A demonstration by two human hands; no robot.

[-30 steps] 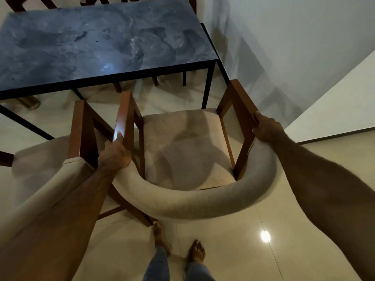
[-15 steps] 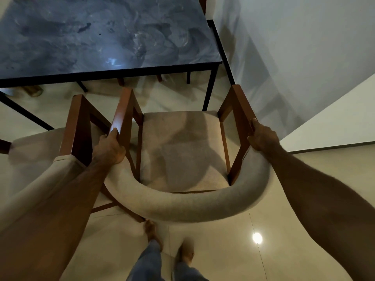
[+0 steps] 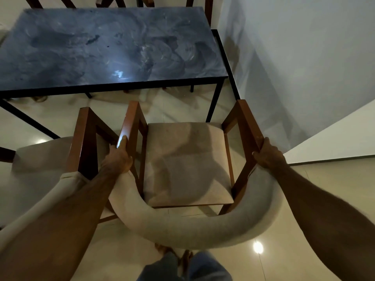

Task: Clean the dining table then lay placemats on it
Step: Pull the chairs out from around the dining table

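The dining table (image 3: 60,57) has a dark blue marbled top on a black frame and fills the upper left of the view; nothing lies on it. In front of it stands a wooden armchair (image 3: 182,159) with a beige seat and a curved padded back. My left hand (image 3: 118,159) grips the chair's left wooden armrest, index finger stretched along it. My right hand (image 3: 267,155) grips the right armrest where it meets the padded back.
A second matching chair (image 3: 81,138) stands close on the left, touching range of the held one. A white wall (image 3: 304,67) runs along the right of the table. More chair backs (image 3: 146,1) show beyond the table. My bare feet (image 3: 174,254) stand on glossy floor tiles.
The chair and both hands have shifted slightly toward me and away from the table, and my view has tipped so more of the table top shows. Both grips are unchanged.
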